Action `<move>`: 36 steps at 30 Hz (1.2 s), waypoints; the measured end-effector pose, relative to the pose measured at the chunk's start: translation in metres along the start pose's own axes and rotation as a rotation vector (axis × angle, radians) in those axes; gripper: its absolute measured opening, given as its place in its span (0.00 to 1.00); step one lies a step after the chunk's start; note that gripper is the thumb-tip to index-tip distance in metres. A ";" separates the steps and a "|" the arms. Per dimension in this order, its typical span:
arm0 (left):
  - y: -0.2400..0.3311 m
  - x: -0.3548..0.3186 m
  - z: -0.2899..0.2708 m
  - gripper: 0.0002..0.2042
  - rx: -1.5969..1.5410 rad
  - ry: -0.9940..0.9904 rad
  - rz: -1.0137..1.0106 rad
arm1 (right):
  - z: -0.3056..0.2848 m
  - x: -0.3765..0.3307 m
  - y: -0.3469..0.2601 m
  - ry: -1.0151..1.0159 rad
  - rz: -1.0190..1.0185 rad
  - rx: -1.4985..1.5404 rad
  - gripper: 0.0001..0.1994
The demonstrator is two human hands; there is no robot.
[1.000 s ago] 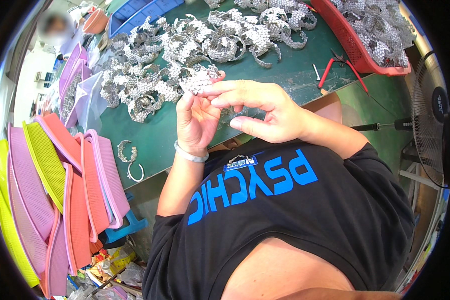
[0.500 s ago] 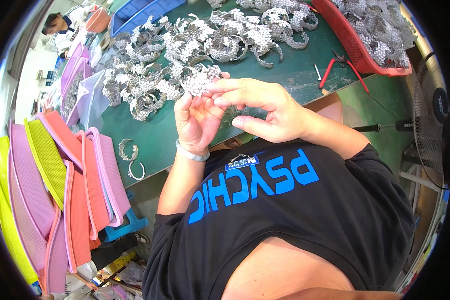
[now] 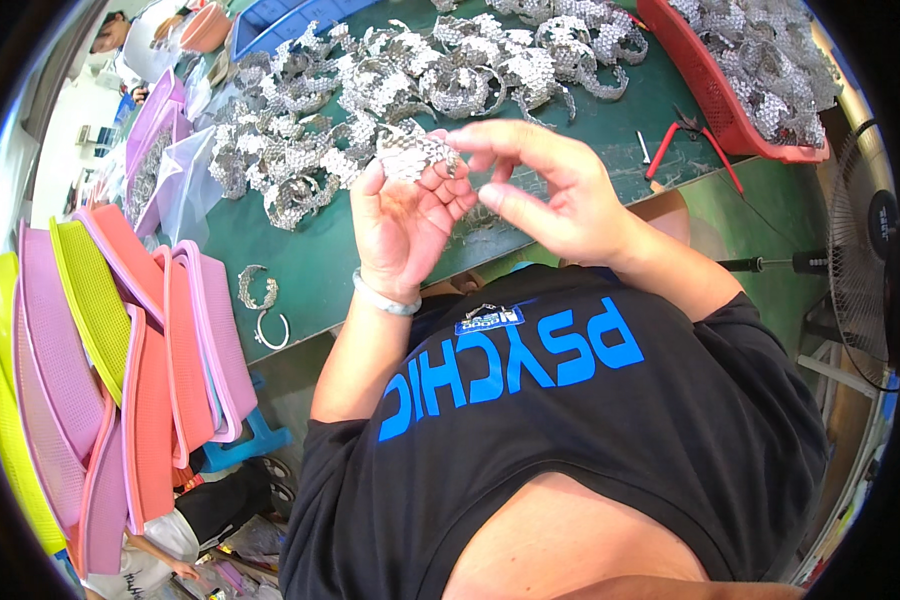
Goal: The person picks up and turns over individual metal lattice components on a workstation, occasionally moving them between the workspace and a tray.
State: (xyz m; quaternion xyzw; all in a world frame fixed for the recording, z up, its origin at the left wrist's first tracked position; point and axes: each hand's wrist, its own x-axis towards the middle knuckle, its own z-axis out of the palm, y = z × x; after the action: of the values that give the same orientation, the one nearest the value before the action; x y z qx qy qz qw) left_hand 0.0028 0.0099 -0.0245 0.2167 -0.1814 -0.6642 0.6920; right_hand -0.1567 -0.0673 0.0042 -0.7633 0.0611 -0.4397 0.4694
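Note:
My left hand (image 3: 404,232), palm up, holds a curved silver cuff bracelet (image 3: 412,160) covered in small scale-like plates. The thumb is on its left side and the fingers curl beneath it. My right hand (image 3: 570,188) is at the bracelet's right side with index finger and thumb spread apart. Its index fingertip is close to the bracelet's upper edge; whether it touches cannot be made out. Beyond both hands lies a broad pile of similar bracelets (image 3: 470,75) on the green table (image 3: 370,285).
A scaly bracelet (image 3: 258,287) and a thin plain ring band (image 3: 273,330) lie at the table's left edge. Red-handled pliers (image 3: 692,140) rest near a full red basket (image 3: 690,80). Stacked colourful baskets (image 3: 150,400) stand left; a fan (image 3: 860,240) is right. Another person (image 3: 112,35) is far left.
My right hand has drawn back a little from the bracelet, and its thumb and index finger are wider apart. The bracelet has turned slightly in my left hand.

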 end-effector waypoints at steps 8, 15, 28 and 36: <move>0.003 -0.002 0.007 0.16 0.735 0.246 -0.041 | -0.007 0.010 0.021 -0.202 0.255 0.036 0.23; 0.002 0.000 -0.006 0.21 0.696 0.311 -0.012 | -0.005 0.008 0.028 -0.166 0.449 0.277 0.21; 0.001 -0.003 -0.001 0.19 0.717 0.342 0.111 | -0.001 0.005 0.031 0.008 0.571 0.405 0.18; 0.001 -0.005 0.002 0.16 0.744 0.251 0.191 | -0.003 0.003 0.037 0.078 0.710 0.718 0.15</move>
State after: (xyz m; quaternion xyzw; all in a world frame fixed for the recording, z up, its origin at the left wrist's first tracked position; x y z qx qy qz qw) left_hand 0.0028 0.0144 -0.0221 0.5141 -0.3429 -0.4543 0.6416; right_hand -0.1452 -0.0917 -0.0222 -0.4689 0.1795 -0.2744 0.8201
